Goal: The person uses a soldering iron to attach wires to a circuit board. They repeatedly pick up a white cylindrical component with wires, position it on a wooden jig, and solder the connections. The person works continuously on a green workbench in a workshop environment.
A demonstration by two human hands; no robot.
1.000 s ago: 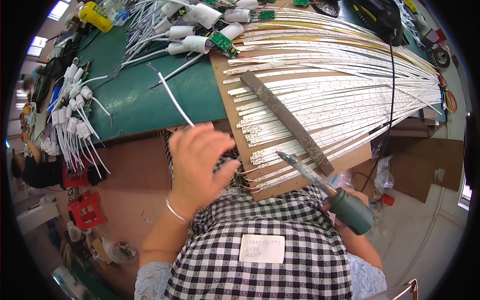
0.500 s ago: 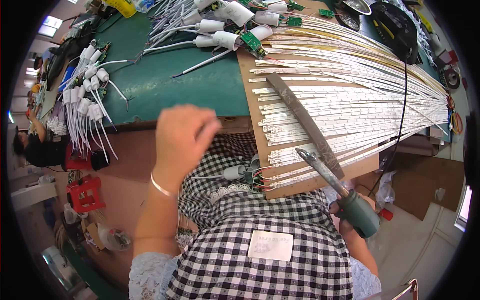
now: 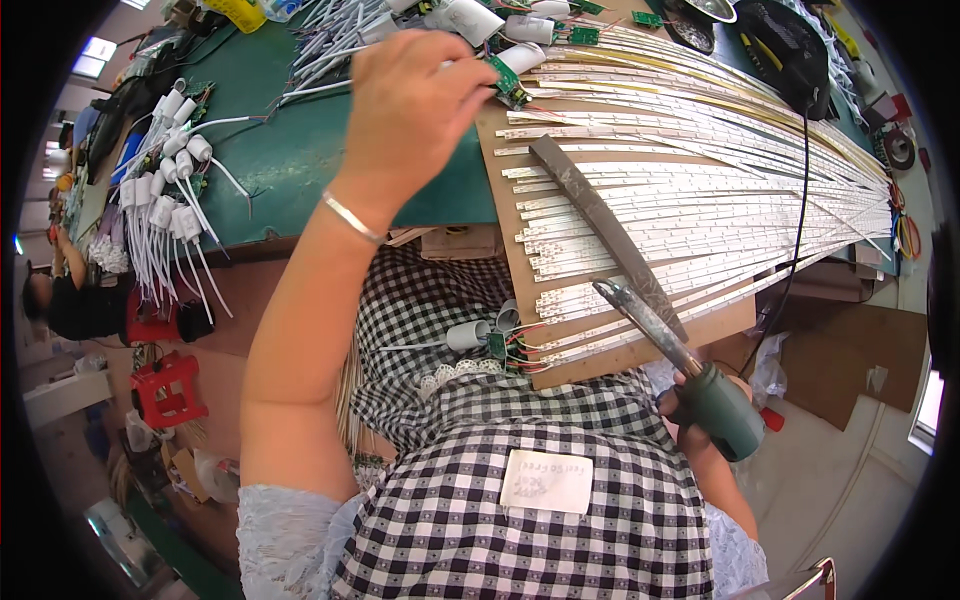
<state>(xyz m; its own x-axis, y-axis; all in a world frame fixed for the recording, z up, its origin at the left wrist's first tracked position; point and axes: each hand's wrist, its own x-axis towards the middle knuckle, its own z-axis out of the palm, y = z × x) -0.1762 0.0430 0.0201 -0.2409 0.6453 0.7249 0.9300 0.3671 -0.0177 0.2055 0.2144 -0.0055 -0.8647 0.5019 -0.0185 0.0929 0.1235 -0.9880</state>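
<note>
My left hand (image 3: pixel 410 110) reaches over the far table edge area, fingers pinched together beside a green circuit board (image 3: pixel 510 85). What lies between the fingertips is hidden; the hand covers the white cap beside that board. My right hand (image 3: pixel 693 440), at the lower right, is wrapped round the dark green handle of a soldering iron (image 3: pixel 725 415). Its metal tip points up and left, over LED strips (image 3: pixel 620 215) fanned out on a brown board (image 3: pixel 570 375). At the strips' near end, a white cap (image 3: pixel 467 335) with a small green circuit board (image 3: pixel 497 346) is wired on.
A dark flat bar (image 3: pixel 605 235) lies across the strips. White caps with cables (image 3: pixel 175 165) hang at the green table's (image 3: pixel 300 160) left edge; more are piled at the back. A black cord (image 3: pixel 803 220) crosses the right side. Another person (image 3: pixel 85 305) sits far left.
My left hand has moved up and right from the table's near edge to the caps and circuit boards at the back. The soldering iron stays almost in place.
</note>
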